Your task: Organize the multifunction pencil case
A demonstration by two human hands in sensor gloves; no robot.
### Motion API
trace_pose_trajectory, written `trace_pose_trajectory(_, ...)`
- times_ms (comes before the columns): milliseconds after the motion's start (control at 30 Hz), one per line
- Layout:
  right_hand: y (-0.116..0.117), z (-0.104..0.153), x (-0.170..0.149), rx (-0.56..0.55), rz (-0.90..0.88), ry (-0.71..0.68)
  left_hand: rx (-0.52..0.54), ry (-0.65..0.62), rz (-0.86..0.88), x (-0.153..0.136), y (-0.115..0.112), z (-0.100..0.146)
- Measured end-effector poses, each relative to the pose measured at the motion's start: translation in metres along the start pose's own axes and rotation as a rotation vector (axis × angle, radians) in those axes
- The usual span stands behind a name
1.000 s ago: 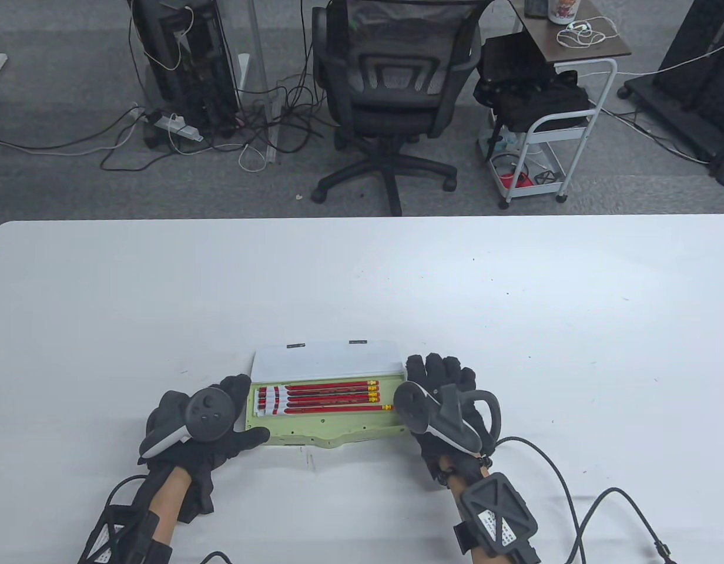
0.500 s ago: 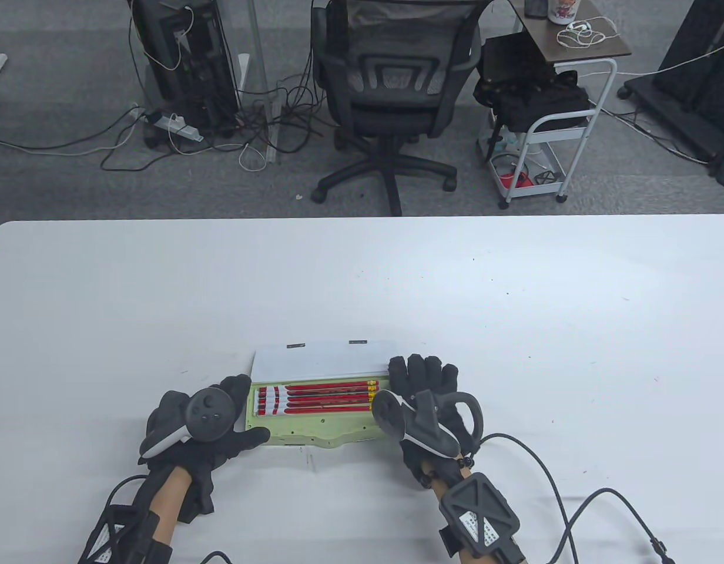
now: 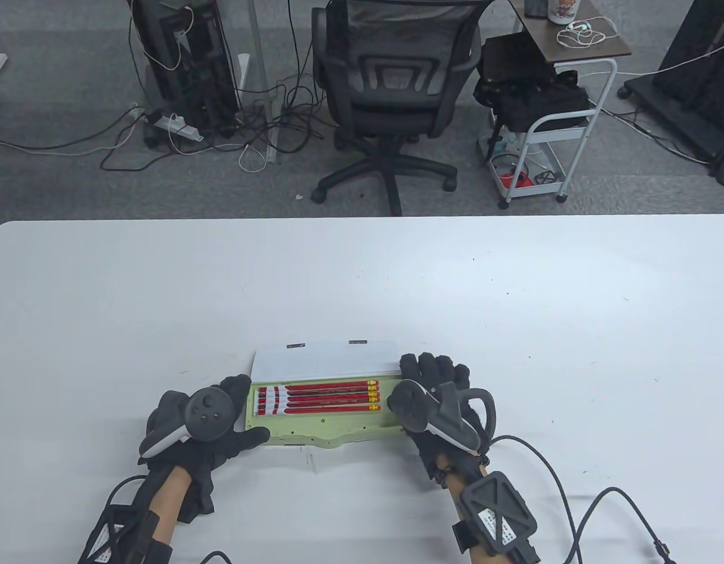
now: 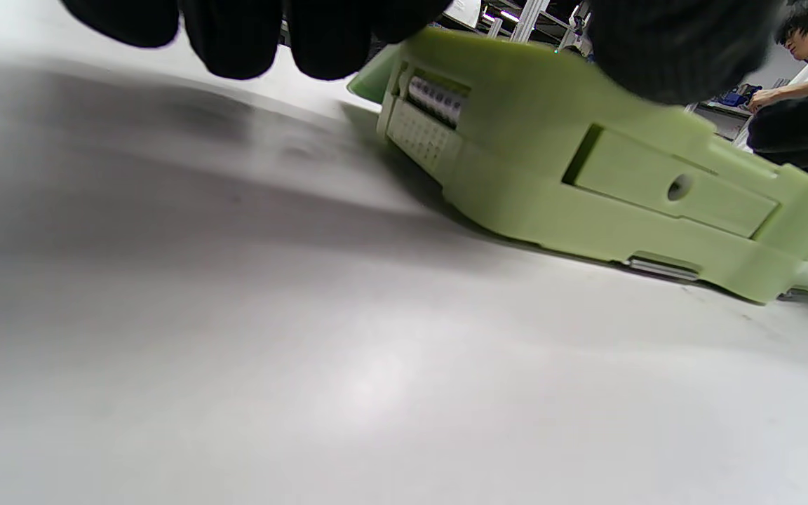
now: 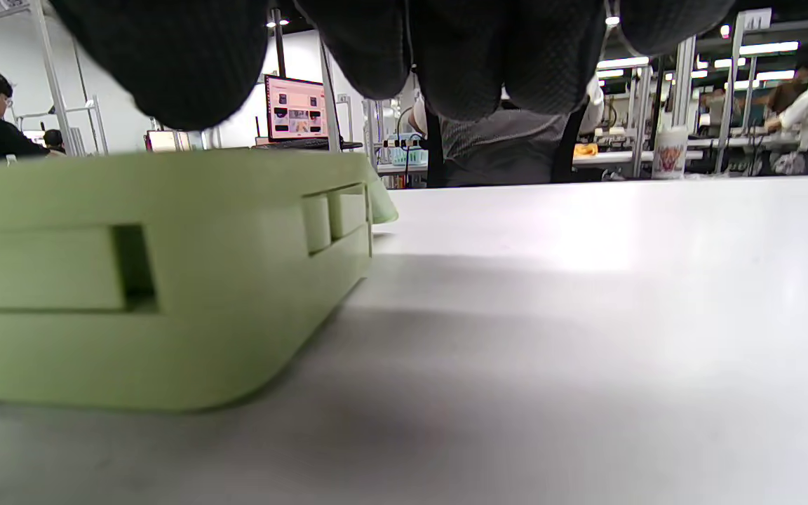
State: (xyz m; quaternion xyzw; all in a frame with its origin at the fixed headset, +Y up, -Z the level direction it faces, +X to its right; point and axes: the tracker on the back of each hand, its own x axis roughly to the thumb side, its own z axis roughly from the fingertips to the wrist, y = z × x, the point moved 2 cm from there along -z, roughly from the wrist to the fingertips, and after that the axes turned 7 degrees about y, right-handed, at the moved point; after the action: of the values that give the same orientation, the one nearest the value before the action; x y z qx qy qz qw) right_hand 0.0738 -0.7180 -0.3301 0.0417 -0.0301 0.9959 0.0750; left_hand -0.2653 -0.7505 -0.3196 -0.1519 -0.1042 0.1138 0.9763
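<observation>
Between the hands, the green pencil case (image 3: 324,411) lay open on the counter (image 3: 515,305), red pencils (image 3: 318,396) slotted inside. The left hand (image 3: 203,426) gripped its end; the right hand (image 3: 435,390) hovered relaxed, holding nothing. Closing the lid seemingly remained.

White table (image 3: 362,282), rounded at the far left corner, faintly speckled. Lying on it near the front edge: an open light-green pencil case (image 3: 324,426), flanked by black cables (image 3: 573,505).
</observation>
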Motion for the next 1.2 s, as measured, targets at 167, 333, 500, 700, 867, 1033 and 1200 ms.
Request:
trace_pose_trajectory(167,0.004,-0.002,-0.012,0.110,-0.129,-0.033,-0.001,0.002,0.002,0.000,0.000,0.000)
trace_pose_trajectory(333,0.013,-0.004,-0.008,0.239,-0.184,-0.083,-0.006,0.003,0.010,-0.001,0.000,0.000)
trace_pose_trajectory(500,0.024,-0.003,-0.001,0.335,-0.115,-0.105,-0.021,0.004,0.040,-0.002,0.000,0.000)
trace_pose_trajectory(700,0.024,-0.004,0.000,0.332,-0.108,-0.089,0.028,0.084,0.223,-0.015,0.015,-0.007)
trace_pose_trajectory(867,0.023,-0.004,0.001,0.335,-0.094,-0.082,0.095,0.297,0.389,-0.021,0.032,-0.023)
trace_pose_trajectory(1033,0.023,-0.004,0.001,0.336,-0.102,-0.078,0.017,0.428,0.342,-0.016,0.038,-0.050)
trace_pose_trajectory(1200,0.023,-0.005,0.001,0.337,-0.105,-0.077,-0.045,0.508,0.303,-0.008,0.039,-0.073)
